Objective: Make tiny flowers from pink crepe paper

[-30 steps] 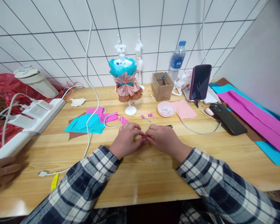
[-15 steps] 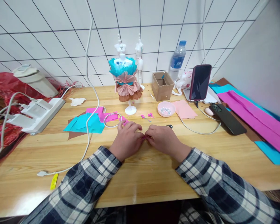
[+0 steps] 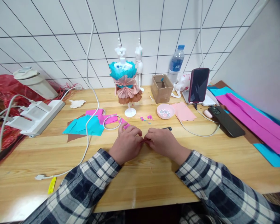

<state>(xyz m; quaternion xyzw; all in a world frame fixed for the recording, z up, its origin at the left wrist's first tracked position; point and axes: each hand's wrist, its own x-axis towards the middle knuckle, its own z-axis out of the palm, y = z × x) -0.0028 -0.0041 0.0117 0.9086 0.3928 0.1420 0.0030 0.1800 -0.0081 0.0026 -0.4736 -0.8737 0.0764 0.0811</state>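
Observation:
My left hand and my right hand meet fingertip to fingertip over the middle of the wooden table. Both pinch a small dark pink piece, mostly hidden by the fingers. Just beyond them lie small pink bits. Behind my left hand are magenta paper and turquoise paper. A black-tipped tool shows partly behind my right hand. Farther back, a white doll stand wears a ruffled dress of turquoise, pink and brown paper.
At the back are a cardboard box, a water bottle and a pink bowl of beads. Phones and paper strips lie right. A power strip and a white cable occupy the left.
The view has tilted slightly, so the background sits a little lower. Both hands keep their pinch, with only a slight shift of the fingers.

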